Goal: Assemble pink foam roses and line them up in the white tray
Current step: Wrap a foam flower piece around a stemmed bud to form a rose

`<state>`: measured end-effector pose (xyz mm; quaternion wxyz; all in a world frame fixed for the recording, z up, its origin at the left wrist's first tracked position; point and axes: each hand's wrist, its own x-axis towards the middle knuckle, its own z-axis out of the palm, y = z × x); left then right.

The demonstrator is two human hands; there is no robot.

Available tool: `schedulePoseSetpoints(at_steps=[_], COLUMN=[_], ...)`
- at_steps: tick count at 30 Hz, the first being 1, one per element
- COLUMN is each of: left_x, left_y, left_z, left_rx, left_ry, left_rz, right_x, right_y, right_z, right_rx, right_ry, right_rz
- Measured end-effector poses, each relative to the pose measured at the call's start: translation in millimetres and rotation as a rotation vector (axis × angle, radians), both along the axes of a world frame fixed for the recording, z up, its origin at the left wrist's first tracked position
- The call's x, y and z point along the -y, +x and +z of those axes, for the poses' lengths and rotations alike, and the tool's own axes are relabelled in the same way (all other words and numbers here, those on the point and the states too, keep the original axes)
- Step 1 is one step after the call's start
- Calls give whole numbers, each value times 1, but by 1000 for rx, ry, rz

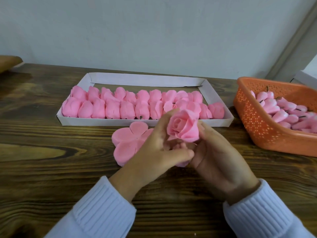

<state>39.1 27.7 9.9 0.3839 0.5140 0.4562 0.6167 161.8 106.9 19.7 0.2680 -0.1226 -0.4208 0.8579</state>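
Note:
A pink foam rose (184,126) is held up in front of me, its open bloom facing the camera. My left hand (157,148) holds it from the left with fingers curled under its base. My right hand (216,152) grips it from the right and below. Under my hands lies a stack of flat pink petal pieces (127,141) on the table. Behind them the white tray (145,79) holds two rows of several finished roses (113,105) lying on their sides.
An orange perforated basket (257,124) at the right holds several pink rose buds (283,112) with dark stems. The dark wooden table (42,160) runs to a pale wall behind. A blurred tan object (8,63) sits at the far left edge.

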Motion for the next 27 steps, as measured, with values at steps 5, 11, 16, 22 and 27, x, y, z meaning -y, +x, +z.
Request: schedulePoseSetpoints(at_steps=[5,11,16,22,27], left_x=[-1,-1,1,5,3], left_y=[6,5,3,5,5], left_z=[-2,-3,1,4,2], left_rx=[54,68,96,82,10], left_ry=[19,43,74,49,56], left_rz=[80,102,119,94,152], right_x=[11,14,9,13,16], right_y=[-6,-6,-4,-5,-6], right_z=[-4,-4,0,-1,-2], right_rx=[-67,-66,24,185,112], right_ry=[-6,62,39,47,41], right_rz=[123,86,152,131,103])
